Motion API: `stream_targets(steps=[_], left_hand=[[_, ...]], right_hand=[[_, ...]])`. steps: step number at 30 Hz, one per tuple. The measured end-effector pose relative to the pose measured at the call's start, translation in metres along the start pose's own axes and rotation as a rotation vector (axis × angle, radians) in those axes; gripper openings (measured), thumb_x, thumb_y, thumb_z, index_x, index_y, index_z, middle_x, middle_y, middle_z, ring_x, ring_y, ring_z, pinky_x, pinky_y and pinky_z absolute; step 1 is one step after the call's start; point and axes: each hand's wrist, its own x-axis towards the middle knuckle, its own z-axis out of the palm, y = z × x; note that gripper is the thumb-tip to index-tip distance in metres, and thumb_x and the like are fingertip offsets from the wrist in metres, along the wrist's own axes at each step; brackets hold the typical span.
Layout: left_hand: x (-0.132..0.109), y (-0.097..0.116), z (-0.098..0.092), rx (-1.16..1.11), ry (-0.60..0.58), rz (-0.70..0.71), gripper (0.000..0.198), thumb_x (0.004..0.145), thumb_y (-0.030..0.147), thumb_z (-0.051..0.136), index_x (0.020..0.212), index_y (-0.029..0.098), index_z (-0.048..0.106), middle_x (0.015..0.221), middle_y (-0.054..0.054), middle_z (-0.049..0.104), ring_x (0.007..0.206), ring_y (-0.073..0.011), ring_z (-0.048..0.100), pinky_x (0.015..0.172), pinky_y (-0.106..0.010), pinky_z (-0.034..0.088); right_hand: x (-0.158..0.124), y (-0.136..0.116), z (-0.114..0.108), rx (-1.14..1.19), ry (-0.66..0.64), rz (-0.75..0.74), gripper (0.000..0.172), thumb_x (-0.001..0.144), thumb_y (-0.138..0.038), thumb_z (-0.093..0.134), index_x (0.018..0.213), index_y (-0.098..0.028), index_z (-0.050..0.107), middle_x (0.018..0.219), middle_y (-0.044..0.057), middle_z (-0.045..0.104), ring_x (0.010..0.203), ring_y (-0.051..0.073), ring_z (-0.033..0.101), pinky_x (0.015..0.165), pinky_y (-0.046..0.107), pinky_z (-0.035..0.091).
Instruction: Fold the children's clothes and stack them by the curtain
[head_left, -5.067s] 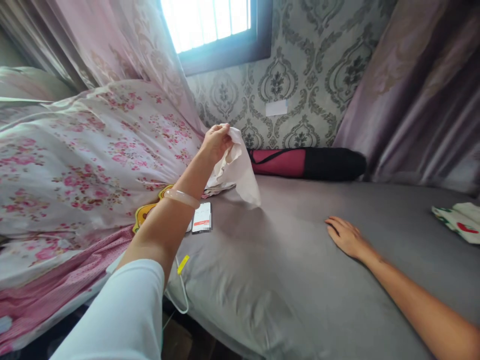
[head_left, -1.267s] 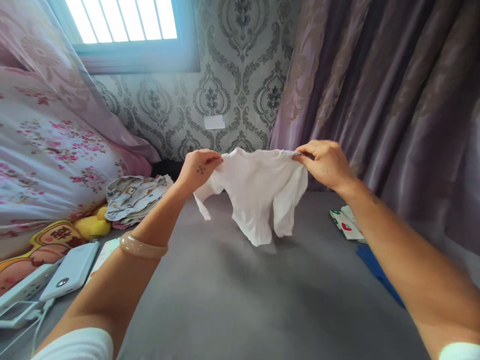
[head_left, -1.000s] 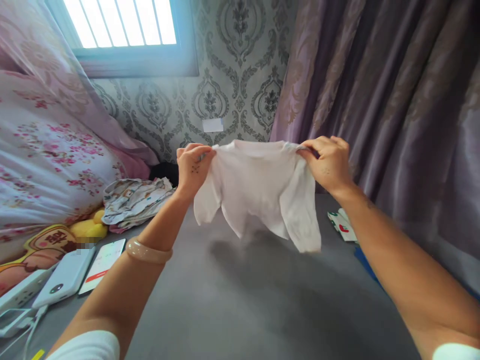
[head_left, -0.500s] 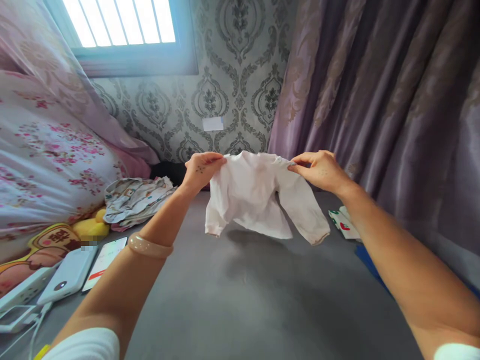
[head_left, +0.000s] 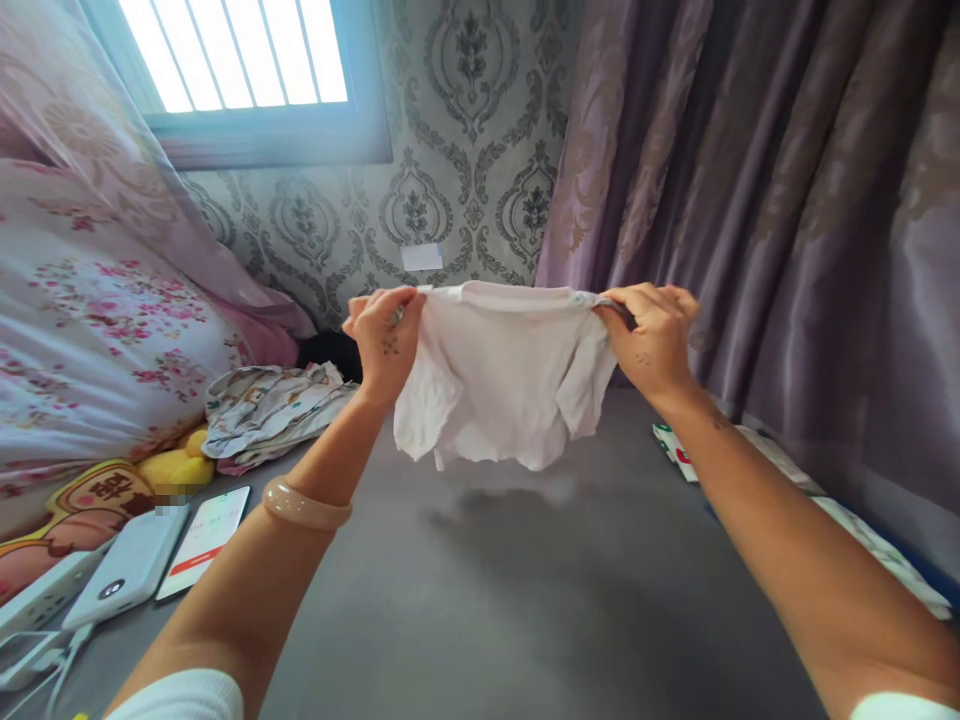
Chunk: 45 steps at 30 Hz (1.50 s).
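Note:
A small white long-sleeved shirt (head_left: 510, 375) hangs in the air above the grey bed surface (head_left: 480, 600), its neckline pulled straight between both hands. My left hand (head_left: 388, 335) pinches the shoulder on the left. At the opposite shoulder, my right hand (head_left: 651, 330) has its fingers closed on the fabric. The sleeves droop on either side of the body of the shirt, and a dark shadow lies on the surface below it.
Folded patterned clothes (head_left: 274, 410) lie at the left beside a yellow plush toy (head_left: 176, 468), a phone (head_left: 204, 540), a power bank (head_left: 131, 570) and a power strip (head_left: 52, 590). More folded cloth (head_left: 877, 550) is at the right, partly behind my right arm.
Both hands have spread apart and risen a little, drawing the shirt's neckline taut. Its sleeves have swung inward and hang closer to the body.

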Motion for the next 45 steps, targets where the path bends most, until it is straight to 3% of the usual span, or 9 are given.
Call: stream_targets(steps=[2, 5, 10, 17, 22, 27, 32, 40, 45], left_hand=[[-0.001, 0.004, 0.002, 0.094, -0.001, 0.086, 0.019, 0.089, 0.036, 0.055, 0.094, 0.026, 0.070, 0.091, -0.004, 0.069, 0.101, -0.0238, 0.054, 0.089, -0.039, 0.036], [-0.003, -0.001, 0.008, 0.236, -0.146, 0.134, 0.017, 0.086, 0.038, 0.059, 0.081, 0.027, 0.071, 0.081, -0.002, 0.070, 0.094, -0.0242, 0.056, 0.094, -0.043, 0.031], [-0.005, -0.013, 0.014, 0.284, 0.040, 0.016, 0.020, 0.086, 0.040, 0.056, 0.087, 0.029, 0.073, 0.081, 0.001, 0.071, 0.093, -0.0242, 0.058, 0.094, -0.044, 0.029], [-0.006, -0.005, 0.010, 0.259, 0.021, 0.054, 0.017, 0.086, 0.039, 0.058, 0.085, 0.029, 0.072, 0.081, 0.000, 0.071, 0.093, -0.0245, 0.057, 0.094, -0.045, 0.030], [-0.006, 0.007, -0.001, 0.173, 0.132, 0.142, 0.019, 0.091, 0.037, 0.053, 0.092, 0.029, 0.070, 0.092, -0.002, 0.071, 0.103, -0.0253, 0.054, 0.095, -0.045, 0.030], [0.000, 0.001, 0.000, 0.237, -0.147, 0.190, 0.020, 0.087, 0.039, 0.057, 0.082, 0.028, 0.073, 0.079, 0.000, 0.071, 0.090, -0.0232, 0.058, 0.094, -0.046, 0.029], [-0.003, -0.004, 0.001, 0.268, -0.007, 0.118, 0.021, 0.086, 0.040, 0.056, 0.087, 0.029, 0.074, 0.081, 0.000, 0.072, 0.090, -0.0237, 0.059, 0.094, -0.045, 0.029], [-0.001, -0.006, -0.001, 0.267, -0.004, 0.141, 0.018, 0.085, 0.040, 0.058, 0.085, 0.030, 0.073, 0.079, 0.001, 0.071, 0.090, -0.0234, 0.059, 0.094, -0.045, 0.029], [0.012, 0.013, -0.016, 0.212, 0.159, 0.276, 0.020, 0.090, 0.039, 0.054, 0.090, 0.029, 0.071, 0.084, -0.001, 0.071, 0.098, -0.0236, 0.056, 0.098, -0.046, 0.026]], right_hand=[[0.001, 0.001, 0.001, -0.028, -0.004, -0.072, 0.039, 0.098, -0.045, 0.038, 0.099, -0.026, 0.071, 0.100, 0.006, 0.072, 0.099, 0.025, 0.061, 0.098, 0.046, 0.027], [-0.001, 0.005, 0.006, -0.043, -0.128, -0.164, 0.039, 0.099, -0.042, 0.037, 0.093, -0.028, 0.072, 0.091, 0.003, 0.073, 0.091, 0.022, 0.062, 0.097, 0.047, 0.026], [-0.008, 0.012, 0.010, -0.079, -0.040, -0.067, 0.036, 0.097, -0.042, 0.041, 0.089, -0.025, 0.072, 0.090, 0.004, 0.072, 0.090, 0.023, 0.061, 0.096, 0.045, 0.026], [-0.012, 0.013, 0.007, -0.075, -0.062, -0.072, 0.034, 0.097, -0.041, 0.042, 0.088, -0.026, 0.071, 0.088, 0.003, 0.072, 0.090, 0.023, 0.061, 0.096, 0.046, 0.026], [-0.005, 0.004, -0.007, -0.072, 0.070, -0.077, 0.036, 0.099, -0.042, 0.039, 0.099, -0.025, 0.071, 0.099, 0.006, 0.071, 0.097, 0.025, 0.059, 0.095, 0.044, 0.029], [-0.003, 0.003, -0.004, -0.053, -0.154, -0.204, 0.036, 0.099, -0.042, 0.040, 0.090, -0.028, 0.072, 0.088, 0.002, 0.072, 0.090, 0.022, 0.061, 0.094, 0.044, 0.029], [-0.007, 0.005, 0.003, -0.041, -0.113, -0.124, 0.032, 0.098, -0.042, 0.044, 0.089, -0.027, 0.071, 0.089, 0.002, 0.072, 0.090, 0.022, 0.062, 0.097, 0.045, 0.028], [-0.005, 0.005, 0.002, -0.062, -0.101, -0.093, 0.034, 0.098, -0.044, 0.042, 0.086, -0.027, 0.070, 0.088, 0.001, 0.072, 0.089, 0.022, 0.061, 0.096, 0.047, 0.028], [0.009, -0.003, -0.015, -0.101, 0.082, -0.073, 0.035, 0.099, -0.043, 0.039, 0.098, -0.026, 0.069, 0.099, 0.005, 0.071, 0.098, 0.025, 0.059, 0.095, 0.047, 0.029]])
